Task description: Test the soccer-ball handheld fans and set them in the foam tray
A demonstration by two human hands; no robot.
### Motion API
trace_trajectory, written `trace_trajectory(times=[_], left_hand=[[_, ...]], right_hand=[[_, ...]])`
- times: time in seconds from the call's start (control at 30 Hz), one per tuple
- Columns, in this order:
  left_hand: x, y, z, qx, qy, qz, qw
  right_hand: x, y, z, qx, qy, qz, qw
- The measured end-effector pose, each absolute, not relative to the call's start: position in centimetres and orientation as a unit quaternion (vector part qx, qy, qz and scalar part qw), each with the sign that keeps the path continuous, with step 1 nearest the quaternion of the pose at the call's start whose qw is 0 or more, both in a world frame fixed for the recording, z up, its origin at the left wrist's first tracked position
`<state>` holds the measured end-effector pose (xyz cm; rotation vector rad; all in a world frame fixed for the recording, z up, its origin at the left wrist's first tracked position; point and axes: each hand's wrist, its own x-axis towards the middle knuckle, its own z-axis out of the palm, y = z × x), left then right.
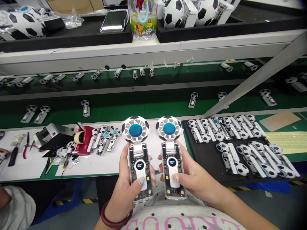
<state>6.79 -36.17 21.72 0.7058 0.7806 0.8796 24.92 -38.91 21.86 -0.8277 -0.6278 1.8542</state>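
Two handheld fans are up in front of the body, side by side and apart: the left fan [139, 153] in the left hand [124, 187] and the right fan [170, 148] in the right hand [195, 182]. Six more fans [193, 100] show on the nearer green strip [144, 110], one partly behind a slanted post [254, 80]. The black tray [203, 161] on the right bears two rows of packed fans [233, 153], overlapping too much to count. There is one red tape dispenser [87, 143] on the table, and one cup [144, 24] and one phone [114, 21] on the shelf. Both held fans have a lit round display reading "100" with a green dot. The cup says "Park" and "Nice"; pink letters on the shirt [172, 212] are cut off by the lower edge. Each held fan has a black-and-white football-patterned head with white spokes around a blue disc, above a clear case with a dark circuit board, small yellow squares and a white panel. Each hand is closed around its fan's handle, with the thumb on the white panel.
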Motion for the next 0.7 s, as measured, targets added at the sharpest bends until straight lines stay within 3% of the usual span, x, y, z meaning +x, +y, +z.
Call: trace_trajectory(times=[0.47, 0.7], left_hand=[[7.1, -35.4, 21.7, 0.350, 0.324, 0.372, 0.796], [7.1, -35.5, 21.0, 0.364, 0.297, 0.416, 0.778]], right_hand=[[24.8, -38.4, 22.3, -0.326, -0.238, 0.769, 0.496], [25.8, -38.5, 22.0, -0.360, -0.281, 0.760, 0.463]])
